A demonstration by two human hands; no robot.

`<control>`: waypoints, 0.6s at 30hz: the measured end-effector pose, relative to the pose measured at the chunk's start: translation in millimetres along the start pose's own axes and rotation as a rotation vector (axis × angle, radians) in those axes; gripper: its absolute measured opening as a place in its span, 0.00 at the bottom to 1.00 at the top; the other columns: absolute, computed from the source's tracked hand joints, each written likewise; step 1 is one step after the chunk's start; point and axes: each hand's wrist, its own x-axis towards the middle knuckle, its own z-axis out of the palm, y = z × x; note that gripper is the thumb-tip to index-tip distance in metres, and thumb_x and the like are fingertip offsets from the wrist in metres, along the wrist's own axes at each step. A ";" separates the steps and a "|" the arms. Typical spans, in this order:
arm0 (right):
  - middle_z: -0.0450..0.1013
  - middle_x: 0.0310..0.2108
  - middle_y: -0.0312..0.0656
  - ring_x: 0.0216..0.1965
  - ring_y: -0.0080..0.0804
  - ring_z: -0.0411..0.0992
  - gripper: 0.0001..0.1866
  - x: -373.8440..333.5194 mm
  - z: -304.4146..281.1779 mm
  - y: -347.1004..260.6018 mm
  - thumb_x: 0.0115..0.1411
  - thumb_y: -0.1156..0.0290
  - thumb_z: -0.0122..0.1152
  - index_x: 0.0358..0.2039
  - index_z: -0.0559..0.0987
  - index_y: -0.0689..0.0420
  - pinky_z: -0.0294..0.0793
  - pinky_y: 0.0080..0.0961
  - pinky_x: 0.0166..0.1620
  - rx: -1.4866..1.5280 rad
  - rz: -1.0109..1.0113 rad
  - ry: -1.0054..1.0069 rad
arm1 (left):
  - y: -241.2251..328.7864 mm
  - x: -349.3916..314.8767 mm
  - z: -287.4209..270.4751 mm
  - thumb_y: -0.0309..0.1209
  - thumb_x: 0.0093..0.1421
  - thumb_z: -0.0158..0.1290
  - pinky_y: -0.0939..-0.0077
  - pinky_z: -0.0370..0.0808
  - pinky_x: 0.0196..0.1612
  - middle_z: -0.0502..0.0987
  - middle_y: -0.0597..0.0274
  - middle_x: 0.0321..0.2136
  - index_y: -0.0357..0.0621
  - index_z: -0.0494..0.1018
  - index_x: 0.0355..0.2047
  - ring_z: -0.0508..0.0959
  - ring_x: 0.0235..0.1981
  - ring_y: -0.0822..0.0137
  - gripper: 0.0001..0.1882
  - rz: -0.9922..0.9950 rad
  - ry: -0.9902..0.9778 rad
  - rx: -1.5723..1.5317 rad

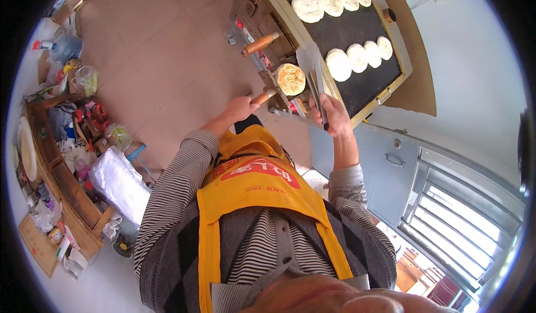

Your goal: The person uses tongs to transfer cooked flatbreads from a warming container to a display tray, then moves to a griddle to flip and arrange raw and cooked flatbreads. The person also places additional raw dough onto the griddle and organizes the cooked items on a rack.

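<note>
My left hand (240, 109) is wrapped round a wooden handle (263, 96) on the front of the griddle oven. A matching wooden handle (260, 44) sticks out farther along. In my right hand (335, 115) I hold metal tongs (311, 67) with broad flat blades, pointing away from me. Right beside the blades, a browned round flatbread (290, 79) rests at the opening under the griddle's edge. Pale round flatbreads (339, 64) lie in rows on the dark griddle plate (346, 34).
A brown board (416, 51) stands between the griddle and the white wall. On the left, a wooden shelf unit (75, 187) is cluttered with bags and boxes. Tiled floor (167, 45) lies between. A grey cabinet (374, 159) and a barred window (455, 229) are at the right.
</note>
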 end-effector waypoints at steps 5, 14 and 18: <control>0.68 0.26 0.36 0.21 0.18 0.62 0.20 115.3 -10.9 -65.2 0.73 0.58 0.44 0.44 0.71 0.66 0.61 0.15 0.21 0.330 0.015 -0.055 | 41.0 54.2 5.8 0.52 0.64 0.48 0.50 0.74 0.42 0.79 0.39 0.32 0.33 0.77 0.37 0.79 0.37 0.41 0.28 0.052 -0.024 0.008; 0.71 0.31 0.42 0.23 0.22 0.67 0.19 259.1 -13.8 -132.8 0.72 0.60 0.49 0.45 0.69 0.68 0.72 0.17 0.23 0.442 0.223 -0.049 | 75.2 109.9 1.3 0.51 0.65 0.49 0.52 0.76 0.40 0.80 0.40 0.32 0.34 0.74 0.48 0.81 0.35 0.44 0.29 0.117 -0.041 -0.061; 0.71 0.32 0.43 0.24 0.24 0.68 0.18 282.1 -8.3 -134.0 0.71 0.61 0.51 0.45 0.68 0.67 0.73 0.17 0.24 0.547 0.211 -0.081 | 72.6 125.9 -26.2 0.48 0.62 0.52 0.49 0.76 0.40 0.79 0.47 0.34 0.36 0.76 0.42 0.81 0.35 0.45 0.24 0.083 -0.019 0.216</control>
